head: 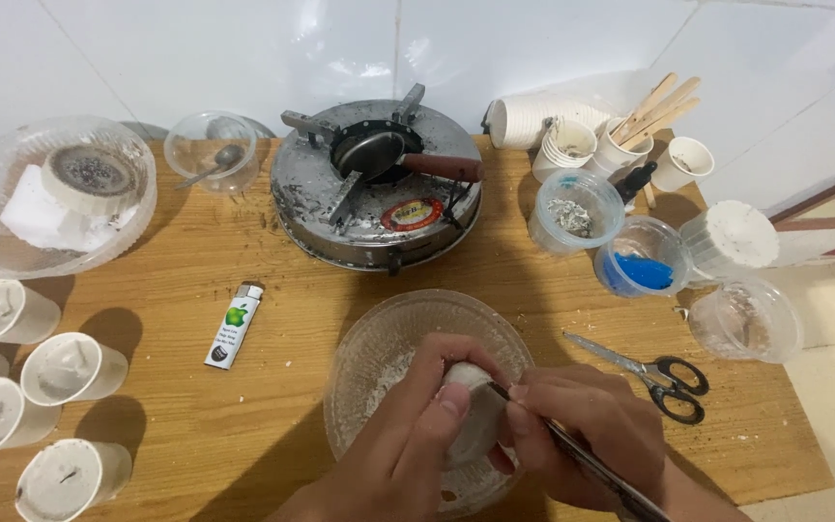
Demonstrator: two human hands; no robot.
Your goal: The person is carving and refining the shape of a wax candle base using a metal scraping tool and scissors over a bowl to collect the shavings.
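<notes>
The left hand (416, 406) is gripping a white wax lump (471, 418) over the clear bowl (379, 338) on the desk (195, 416); the right hand (587, 425) is pressing a thin metal blade (596, 469) against it; a slip could be nicking the left fingers, or flinging crumbs past the bowl's rim.

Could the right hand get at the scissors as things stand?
Probably not at once: the right hand grips a thin metal tool. The scissors lie beside it on bare table, nothing between.

The glass bowl (379, 358) sits before the stove (376, 184). Lighter (234, 326) to its left, scissors (649, 372) to its right
</notes>
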